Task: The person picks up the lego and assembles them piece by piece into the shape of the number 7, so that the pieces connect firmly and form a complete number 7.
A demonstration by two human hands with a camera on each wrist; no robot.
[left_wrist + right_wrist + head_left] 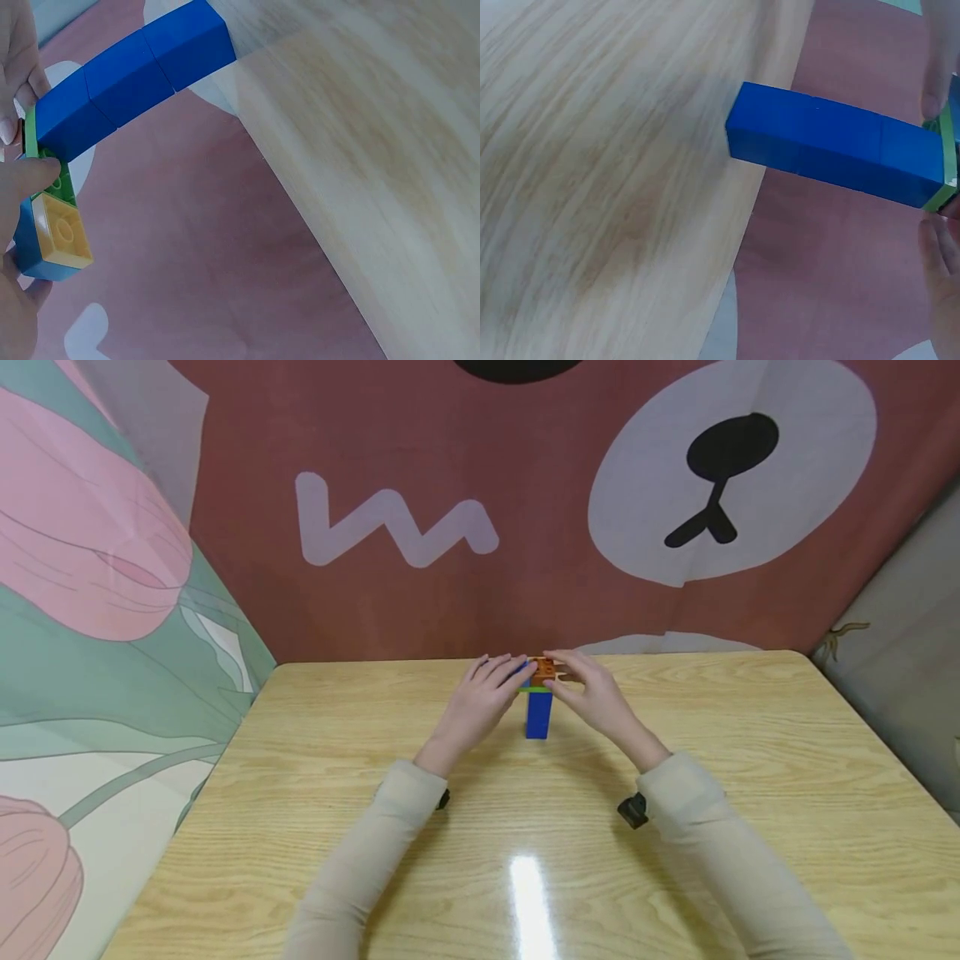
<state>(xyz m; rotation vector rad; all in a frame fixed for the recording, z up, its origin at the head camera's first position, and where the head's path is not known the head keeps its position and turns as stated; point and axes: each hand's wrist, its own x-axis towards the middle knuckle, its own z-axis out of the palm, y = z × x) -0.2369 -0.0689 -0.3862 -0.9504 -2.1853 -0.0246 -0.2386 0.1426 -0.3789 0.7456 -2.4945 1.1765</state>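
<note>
A column of stacked blue blocks (537, 716) stands upright on the table, topped by a thin green plate (536, 690). On the plate sits an orange brick (543, 672) with studs. Left of it a blue brick (52, 268) overhangs the column, a yellow brick (64, 234) fixed under it. My left hand (480, 700) holds this blue end, thumb against the green plate's underside, fingers about the brick. The right hand (596, 693) pinches the orange brick between thumb and fingers. Fingers partly hide the top of the build.
The wooden table (315, 827) ends just behind the column, against a brown cloth (420, 610) with a cartoon bear face. Dark wrist cameras (633, 811) hang below both sleeves. A bright reflection lies on the near tabletop.
</note>
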